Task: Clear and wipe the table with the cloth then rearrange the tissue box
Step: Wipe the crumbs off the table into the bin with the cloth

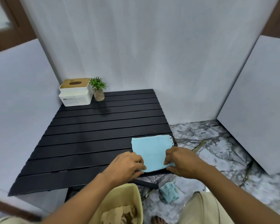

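Note:
A light blue cloth [150, 149] lies folded flat on the near right corner of the black slatted table [90, 136]. My left hand [126, 165] pinches the cloth's near left edge. My right hand [181, 160] pinches its near right edge. At the table's far left corner stands a white tissue box [75, 94] with a wooden lid, no tissue showing in its slot.
A small potted plant [98, 88] in a glass jar stands right beside the tissue box. A yellow bin [128, 202] with brown waste sits below the table's near edge. A second crumpled blue cloth [169, 192] lies on the marble floor. Grey panels wall in the table.

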The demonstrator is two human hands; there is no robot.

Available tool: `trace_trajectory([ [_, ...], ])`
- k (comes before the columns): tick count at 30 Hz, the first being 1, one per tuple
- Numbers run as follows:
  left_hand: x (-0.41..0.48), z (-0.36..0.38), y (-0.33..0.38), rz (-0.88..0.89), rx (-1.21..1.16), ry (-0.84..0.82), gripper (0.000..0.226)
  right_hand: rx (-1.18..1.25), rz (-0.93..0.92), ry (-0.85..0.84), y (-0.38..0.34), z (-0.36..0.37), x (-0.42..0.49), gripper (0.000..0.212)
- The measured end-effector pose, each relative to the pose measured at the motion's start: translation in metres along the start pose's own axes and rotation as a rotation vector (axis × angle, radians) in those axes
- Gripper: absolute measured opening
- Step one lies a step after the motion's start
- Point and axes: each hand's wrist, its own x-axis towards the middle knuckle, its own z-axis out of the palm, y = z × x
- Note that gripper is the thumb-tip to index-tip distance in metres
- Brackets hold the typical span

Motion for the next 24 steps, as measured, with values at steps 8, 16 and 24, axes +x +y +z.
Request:
trace_trajectory([
  [8, 0.014, 0.007, 0.002, -0.420, -0.155, 0.042, 0.061, 0.288, 0.226, 0.071, 0.015, 0.006, 0.026, 0.078],
  [16, 0.019, 0.030, -0.017, -0.476, -0.057, -0.211, 0.095, 0.145, 0.215, 0.073, 0.014, 0.046, 0.036, 0.087],
  [24, 0.021, 0.032, -0.024, -0.438, -0.046, -0.120, 0.091, 0.051, 0.209, 0.095, 0.018, 0.044, 0.041, 0.090],
])
